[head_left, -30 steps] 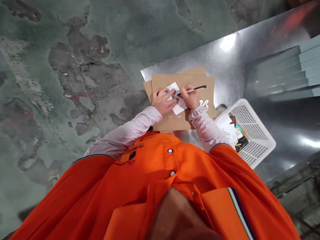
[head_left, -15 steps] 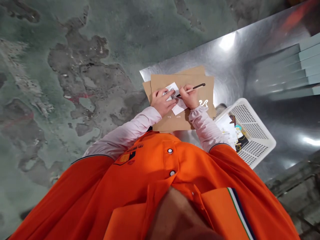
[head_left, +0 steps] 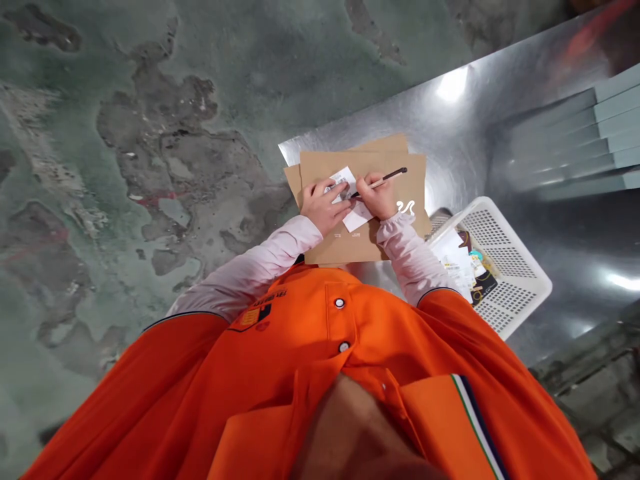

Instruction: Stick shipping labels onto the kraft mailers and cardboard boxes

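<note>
A white paper slip (head_left: 357,217) with printed text and a barcode lies on a brown cardboard sheet or flat bag (head_left: 320,167). My left hand (head_left: 324,205) rests on the slip's left side with its fingers stretched out and spread. Pinched in my right hand (head_left: 379,198) is a pen (head_left: 393,175) with a pale barrel and a dark end. Its dark tip points down at the slip, close to my left fingertips. More brown cardboard (head_left: 395,143) shows beneath the top piece, which bears a white squiggle mark at its right.
The brown pieces lie on a shiny metal table (head_left: 425,113). To the right stands a white perforated plastic basket (head_left: 537,280) holding papers (head_left: 453,260) and small packets. Pale stacked panels (head_left: 617,127) are at the far right. Worn green floor (head_left: 250,67) lies beyond the table edge.
My right hand and the pen have shifted very slightly left on the slip. My left hand stays in place on the paper.
</note>
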Demonstrator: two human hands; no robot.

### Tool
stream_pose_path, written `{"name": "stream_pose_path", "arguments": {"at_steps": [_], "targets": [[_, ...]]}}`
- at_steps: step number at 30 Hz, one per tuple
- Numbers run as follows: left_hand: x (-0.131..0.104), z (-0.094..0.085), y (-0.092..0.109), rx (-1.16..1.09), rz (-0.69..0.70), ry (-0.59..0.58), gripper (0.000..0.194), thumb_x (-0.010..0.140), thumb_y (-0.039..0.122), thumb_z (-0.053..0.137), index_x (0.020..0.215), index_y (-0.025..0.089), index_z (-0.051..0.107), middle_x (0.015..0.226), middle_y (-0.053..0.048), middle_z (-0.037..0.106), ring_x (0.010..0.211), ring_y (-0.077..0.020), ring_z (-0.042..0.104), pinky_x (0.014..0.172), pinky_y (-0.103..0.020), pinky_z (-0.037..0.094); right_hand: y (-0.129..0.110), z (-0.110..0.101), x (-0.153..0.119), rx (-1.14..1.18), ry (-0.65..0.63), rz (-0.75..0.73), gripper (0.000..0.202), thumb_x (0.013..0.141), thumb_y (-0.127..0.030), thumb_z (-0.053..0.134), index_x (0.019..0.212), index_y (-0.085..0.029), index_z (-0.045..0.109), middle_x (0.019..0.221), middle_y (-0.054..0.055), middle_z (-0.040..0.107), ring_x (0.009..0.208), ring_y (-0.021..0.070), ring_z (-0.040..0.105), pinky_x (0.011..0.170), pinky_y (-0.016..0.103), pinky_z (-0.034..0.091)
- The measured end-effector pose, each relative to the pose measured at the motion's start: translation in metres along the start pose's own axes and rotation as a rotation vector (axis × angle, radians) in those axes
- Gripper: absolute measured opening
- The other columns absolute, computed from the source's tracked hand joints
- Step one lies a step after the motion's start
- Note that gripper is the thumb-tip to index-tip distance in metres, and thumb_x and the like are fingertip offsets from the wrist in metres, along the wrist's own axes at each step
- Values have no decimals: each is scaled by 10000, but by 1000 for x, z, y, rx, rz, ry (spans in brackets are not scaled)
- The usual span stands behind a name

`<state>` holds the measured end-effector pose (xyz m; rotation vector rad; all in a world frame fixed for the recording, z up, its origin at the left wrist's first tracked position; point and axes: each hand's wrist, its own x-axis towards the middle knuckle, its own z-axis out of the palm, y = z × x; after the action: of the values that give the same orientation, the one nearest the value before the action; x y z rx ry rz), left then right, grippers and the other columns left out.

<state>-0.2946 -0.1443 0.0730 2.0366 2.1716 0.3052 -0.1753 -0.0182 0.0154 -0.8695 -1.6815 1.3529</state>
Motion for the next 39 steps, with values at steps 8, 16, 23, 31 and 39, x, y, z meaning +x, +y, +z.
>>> {"name": "stream_pose_path", "arguments": {"at_steps": [8, 16, 23, 31, 39], "targets": [[1, 1, -1, 6, 3, -1, 257, 959, 419, 566, 1066, 353, 789, 1450, -56, 608, 1354, -370, 443, 1049, -600, 256, -3, -1, 2, 14, 25, 24, 503, 861, -276, 645, 510, -214, 290, 510, -58, 281, 530, 89, 306, 558, 245, 346], [0, 0, -1, 42, 10, -1, 267, 967, 416, 553, 1090, 364, 784, 1466, -30, 598, 1352, -363, 449, 1041, -587, 265, -4, -2, 1, -9, 69, -29, 496, 857, -238, 610, 499, -220, 266, 493, -59, 283, 512, 89, 291, 548, 251, 336], [-1, -1, -1, 51, 15, -9, 282, 968, 414, 554, 1124, 361, 782, 1472, -45, 592, 1356, -370, 444, 1035, -587, 276, -4, -2, 3, 38, 149, -51, 489, 853, -220, 598, 492, -227, 269, 473, -69, 291, 485, 87, 303, 523, 262, 287], [-1, 0, -2, 71, 24, -22, 305, 979, 426, 538, 1154, 359, 778, 1476, -46, 589, 1355, -374, 443, 1032, -593, 280, 5, 2, 6, -17, 135, -97, 489, 846, -178, 590, 511, -224, 237, 468, -92, 248, 477, 62, 270, 517, 246, 247], [-1, 1, -1, 71, 24, -23, 306, 979, 422, 538, 1158, 361, 777, 1478, -44, 587, 1353, -375, 439, 1023, -589, 275, 8, -3, 5, -44, 77, -84, 454, 834, -193, 572, 510, -225, 256, 470, -88, 268, 481, 69, 296, 519, 241, 270]]}}
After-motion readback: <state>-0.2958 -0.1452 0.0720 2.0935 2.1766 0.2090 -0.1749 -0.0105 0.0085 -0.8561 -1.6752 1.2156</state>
